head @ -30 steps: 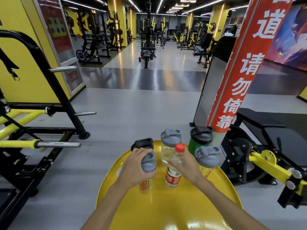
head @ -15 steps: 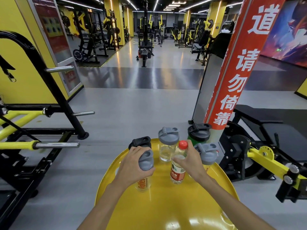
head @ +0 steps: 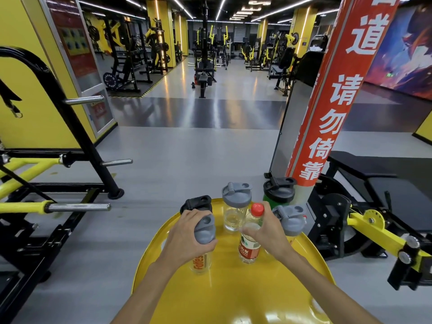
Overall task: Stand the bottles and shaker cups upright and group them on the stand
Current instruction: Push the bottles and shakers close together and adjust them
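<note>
A round yellow stand (head: 233, 298) fills the lower middle of the head view. My left hand (head: 187, 239) grips a clear shaker cup with a grey lid (head: 204, 230) and orange lettering, upright on the stand. My right hand (head: 266, 232) holds a clear water bottle with a red cap (head: 251, 242), also upright. Behind them stand a black-lidded cup (head: 197, 203), a clear grey-lidded shaker (head: 235, 206), a green cup with a black lid (head: 278, 190) and another grey-lidded shaker (head: 291, 220).
A red banner pole (head: 327, 127) rises just behind the stand on the right. A black and yellow weight machine (head: 374, 230) sits to the right, a black rack with yellow bars (head: 46, 178) to the left. Grey gym floor (head: 182, 160) stretches ahead.
The red-capped bottle has shifted back and right toward the other cups with my right hand. My left hand keeps its hold on the grey-lidded shaker.
</note>
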`<state>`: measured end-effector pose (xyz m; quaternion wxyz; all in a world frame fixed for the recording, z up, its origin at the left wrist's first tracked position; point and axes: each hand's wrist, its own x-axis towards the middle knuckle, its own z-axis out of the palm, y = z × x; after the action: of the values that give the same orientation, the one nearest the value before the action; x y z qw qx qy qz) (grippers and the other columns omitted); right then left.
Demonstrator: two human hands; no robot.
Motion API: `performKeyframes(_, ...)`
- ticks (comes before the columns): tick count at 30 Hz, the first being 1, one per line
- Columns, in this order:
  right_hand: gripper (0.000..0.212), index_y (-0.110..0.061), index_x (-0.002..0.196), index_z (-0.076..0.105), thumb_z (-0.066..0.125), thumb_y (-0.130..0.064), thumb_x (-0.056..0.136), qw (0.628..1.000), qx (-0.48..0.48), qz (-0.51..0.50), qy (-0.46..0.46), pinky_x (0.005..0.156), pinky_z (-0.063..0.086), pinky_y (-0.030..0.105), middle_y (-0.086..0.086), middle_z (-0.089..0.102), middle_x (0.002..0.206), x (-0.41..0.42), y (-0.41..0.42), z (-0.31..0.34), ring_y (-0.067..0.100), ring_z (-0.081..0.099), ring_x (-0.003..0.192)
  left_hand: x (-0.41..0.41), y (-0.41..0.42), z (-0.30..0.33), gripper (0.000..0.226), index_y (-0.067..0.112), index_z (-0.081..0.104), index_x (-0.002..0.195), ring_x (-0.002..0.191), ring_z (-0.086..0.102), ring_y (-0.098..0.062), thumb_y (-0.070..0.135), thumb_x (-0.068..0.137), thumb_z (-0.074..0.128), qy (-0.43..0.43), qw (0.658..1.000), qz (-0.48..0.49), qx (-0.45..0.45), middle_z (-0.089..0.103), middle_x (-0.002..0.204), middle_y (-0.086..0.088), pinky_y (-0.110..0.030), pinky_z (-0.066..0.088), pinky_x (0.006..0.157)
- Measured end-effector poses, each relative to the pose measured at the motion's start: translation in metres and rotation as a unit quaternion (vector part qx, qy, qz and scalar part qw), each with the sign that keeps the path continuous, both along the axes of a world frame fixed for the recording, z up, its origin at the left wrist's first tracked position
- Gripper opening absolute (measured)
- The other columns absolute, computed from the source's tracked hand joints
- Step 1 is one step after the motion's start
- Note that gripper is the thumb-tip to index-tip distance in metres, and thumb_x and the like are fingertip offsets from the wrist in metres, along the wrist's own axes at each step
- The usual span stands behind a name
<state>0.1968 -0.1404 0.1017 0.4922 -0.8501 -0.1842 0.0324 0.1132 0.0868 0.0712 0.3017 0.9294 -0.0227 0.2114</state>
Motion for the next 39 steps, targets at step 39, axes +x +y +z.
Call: performKeyframes(39,0.086,-0.019,0.130,0.053,0.094,-0.038,0.057,0.890,-0.394,0.224,-0.042,0.079,0.045,0.028,0.001,0.059,0.123,0.139,0.076,0.043,0.022,0.057,0.105,0.000,-0.001,-0.001,0.061,0.037,0.055,0.121,0.104,0.046,-0.001,0.053,0.066,0.077,-0.012,1.000,0.007,-0.005,0.054,0.110,0.025,-0.021,0.049,0.082)
